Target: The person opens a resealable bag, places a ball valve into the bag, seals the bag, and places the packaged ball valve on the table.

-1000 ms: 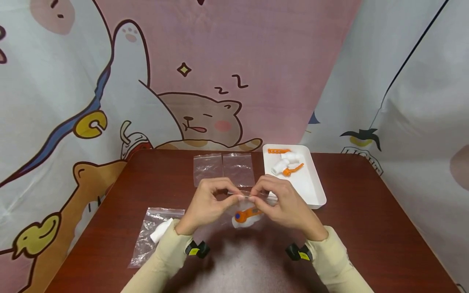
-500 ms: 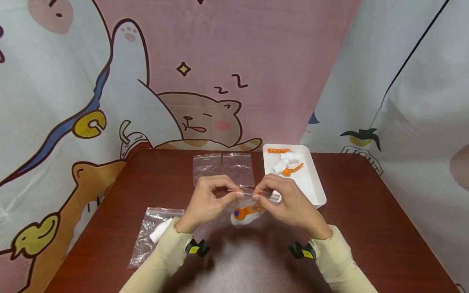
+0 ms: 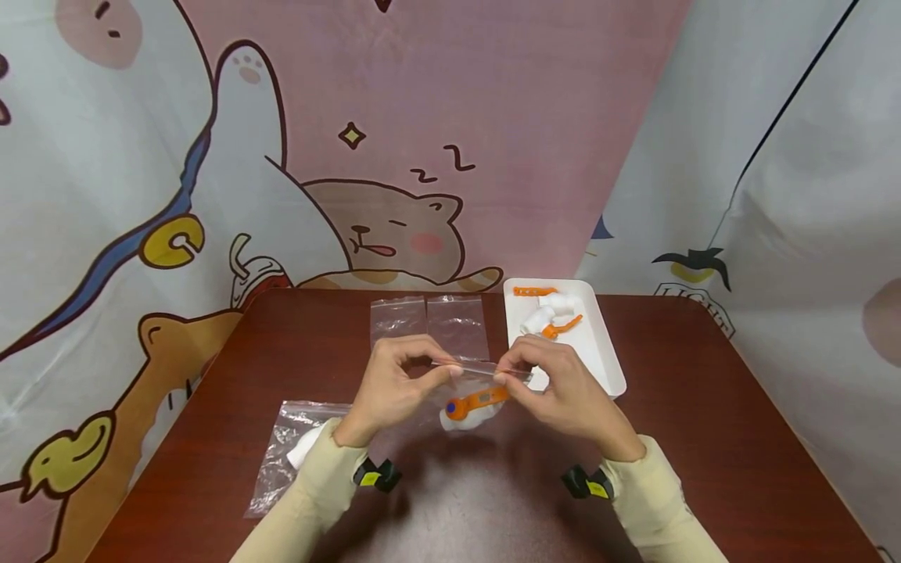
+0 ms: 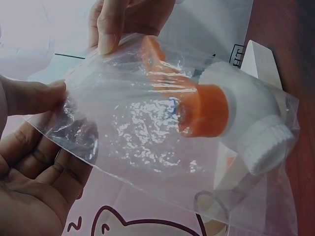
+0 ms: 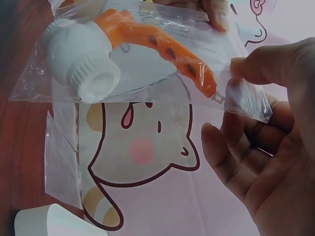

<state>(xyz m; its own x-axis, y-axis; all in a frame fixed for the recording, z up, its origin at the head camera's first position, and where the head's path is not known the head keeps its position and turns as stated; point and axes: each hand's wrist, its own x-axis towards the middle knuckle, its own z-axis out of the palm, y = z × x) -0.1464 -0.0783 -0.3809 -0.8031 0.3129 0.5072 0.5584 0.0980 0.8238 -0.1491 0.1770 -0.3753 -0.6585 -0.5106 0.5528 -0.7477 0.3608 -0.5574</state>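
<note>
My left hand (image 3: pixel 397 385) and right hand (image 3: pixel 556 385) pinch the top edge of a clear zip bag (image 4: pixel 142 147) between thumbs and fingers, a short stretch of the edge showing between them. Inside the bag lies a white plastic ball valve (image 5: pixel 76 54) with an orange lever handle (image 3: pixel 479 402). It hangs low in the bag, over the middle of the table. In the left wrist view, the valve's white body (image 4: pixel 251 108) sits at the far end of the bag from the fingers, its ribbed end caps visible. The right wrist view shows the handle reaching toward my right fingertips.
Behind my right hand stands a white tray (image 3: pixel 598 367) with white fittings and orange handles. Two flat clear bags (image 3: pixel 457 324) lie at the back of the brown table (image 3: pixel 704 438). Another bag (image 3: pixel 271 461) with a white piece inside lies by my left forearm.
My right fingers have slid to the right along the bag's top edge and my left fingers slightly left, so the gap between them is wider. The bagged valve has shifted a little left.
</note>
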